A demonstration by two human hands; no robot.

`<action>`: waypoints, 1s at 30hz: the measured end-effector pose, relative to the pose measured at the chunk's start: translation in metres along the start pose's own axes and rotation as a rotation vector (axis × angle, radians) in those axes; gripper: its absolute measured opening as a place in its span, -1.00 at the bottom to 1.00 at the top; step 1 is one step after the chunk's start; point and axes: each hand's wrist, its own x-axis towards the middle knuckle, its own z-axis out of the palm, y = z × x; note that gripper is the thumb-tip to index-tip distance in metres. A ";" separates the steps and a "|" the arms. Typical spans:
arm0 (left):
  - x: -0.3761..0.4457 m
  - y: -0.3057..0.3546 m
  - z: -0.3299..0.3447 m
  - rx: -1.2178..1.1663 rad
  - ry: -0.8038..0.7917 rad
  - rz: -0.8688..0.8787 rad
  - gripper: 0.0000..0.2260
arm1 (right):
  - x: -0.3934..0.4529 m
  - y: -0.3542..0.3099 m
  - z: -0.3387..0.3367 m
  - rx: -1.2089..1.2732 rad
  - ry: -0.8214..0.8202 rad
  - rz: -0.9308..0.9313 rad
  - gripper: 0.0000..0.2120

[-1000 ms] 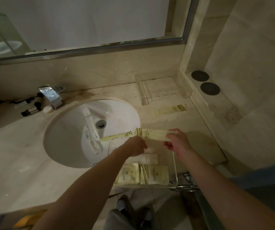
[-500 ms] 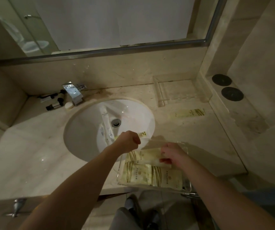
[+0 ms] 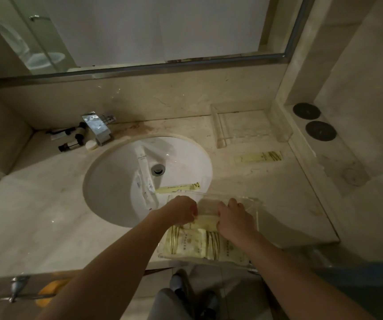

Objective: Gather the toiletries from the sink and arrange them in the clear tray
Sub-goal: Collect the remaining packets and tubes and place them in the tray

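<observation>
A pale yellow packet (image 3: 205, 221), held above the counter a second ago, is now pinched at either end by the left hand (image 3: 182, 210) and right hand (image 3: 233, 218) inside the clear tray (image 3: 256, 204); beyond the tray, more toiletries (image 3: 177, 187) remain in the sink (image 3: 116, 181).

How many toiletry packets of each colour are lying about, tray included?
Yellow packets: 5 — two flat in the clear tray, at and, one between the hands, one in the sink, one on the counter.
White packets in the sink: at least 2.
Total: at least 7.
</observation>
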 end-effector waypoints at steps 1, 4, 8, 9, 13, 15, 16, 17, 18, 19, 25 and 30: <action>0.001 0.000 0.002 0.004 0.008 0.002 -0.79 | -0.001 0.000 0.001 -0.025 0.017 -0.009 -0.65; 0.002 0.001 0.004 0.011 0.038 0.012 -0.79 | -0.001 0.000 0.000 -0.054 0.028 -0.010 -0.68; 0.001 0.002 0.001 -0.018 0.136 0.058 -0.80 | 0.000 -0.001 -0.005 0.005 0.062 -0.010 -0.71; 0.001 0.003 -0.003 -0.053 0.189 0.073 -0.82 | 0.000 -0.002 -0.007 0.044 0.091 -0.016 -0.73; 0.005 0.009 -0.028 -0.177 0.414 0.067 -0.87 | 0.005 -0.007 -0.025 0.190 0.277 -0.031 -0.87; 0.011 0.011 -0.042 -0.228 0.494 0.034 -0.87 | 0.012 -0.009 -0.035 0.251 0.337 -0.012 -0.91; 0.015 0.011 -0.049 -0.254 0.523 0.013 -0.88 | 0.016 -0.009 -0.039 0.275 0.353 -0.001 -0.91; 0.020 0.010 -0.055 -0.277 0.550 -0.011 -0.88 | 0.021 -0.008 -0.044 0.293 0.356 0.013 -0.90; 0.025 0.010 -0.061 -0.294 0.577 -0.033 -0.88 | 0.027 -0.007 -0.049 0.302 0.348 0.031 -0.87; 0.031 0.010 -0.067 -0.312 0.605 -0.051 -0.87 | 0.034 -0.005 -0.053 0.300 0.331 0.054 -0.83; 0.069 0.003 -0.083 -0.385 0.731 -0.122 -0.81 | 0.075 0.008 -0.062 0.209 0.170 0.179 -0.57; 0.103 -0.019 -0.072 -0.331 0.614 -0.239 -0.75 | 0.106 0.014 -0.061 0.133 0.149 0.222 -0.48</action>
